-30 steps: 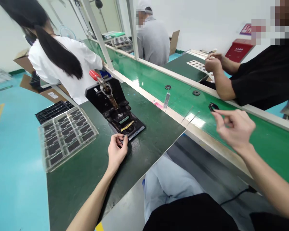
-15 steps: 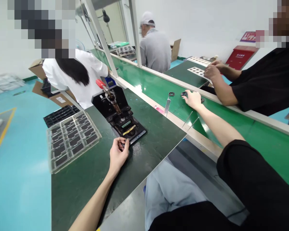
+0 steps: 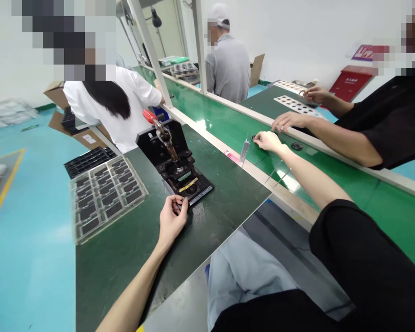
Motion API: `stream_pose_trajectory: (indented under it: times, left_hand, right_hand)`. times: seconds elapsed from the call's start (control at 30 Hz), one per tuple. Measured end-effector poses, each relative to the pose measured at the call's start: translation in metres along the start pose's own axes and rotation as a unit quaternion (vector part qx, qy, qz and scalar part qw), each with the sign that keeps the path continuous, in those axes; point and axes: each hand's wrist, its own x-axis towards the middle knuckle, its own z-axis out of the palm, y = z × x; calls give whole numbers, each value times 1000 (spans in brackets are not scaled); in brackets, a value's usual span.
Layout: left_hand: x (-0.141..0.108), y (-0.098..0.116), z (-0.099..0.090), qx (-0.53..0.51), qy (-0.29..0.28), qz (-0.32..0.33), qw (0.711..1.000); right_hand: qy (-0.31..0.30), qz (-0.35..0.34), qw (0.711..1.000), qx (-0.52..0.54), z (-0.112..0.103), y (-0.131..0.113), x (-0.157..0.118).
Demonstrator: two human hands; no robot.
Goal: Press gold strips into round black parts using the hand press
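Black ring-shaped part point(image 3: 253, 138) pinched at fingertips of right hand point(image 3: 269, 141), over green belt point(image 3: 224, 115); left hand point(image 3: 171, 225) curled at toggle-clamp fixture point(image 3: 180, 168), grip unclear. Light rim hold seems best.

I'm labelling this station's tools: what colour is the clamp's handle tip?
Red; the handle tip shows best in the head view.

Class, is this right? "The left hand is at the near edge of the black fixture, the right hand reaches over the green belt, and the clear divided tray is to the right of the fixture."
Not quite: the clear divided tray is to the left of the black fixture, as the head view shows. The rest stands.
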Motion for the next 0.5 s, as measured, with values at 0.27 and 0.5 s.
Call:
stream_pose_trajectory:
  times: [0.27,0.5]
  left_hand:
    - [-1,2,2,-8,8,-5,1000]
    - [-16,11,5,31,55,119,991]
  right_hand:
    - [4,11,1000,13,-28,18,-84]
    - [376,7,923,88,-76,12,-207]
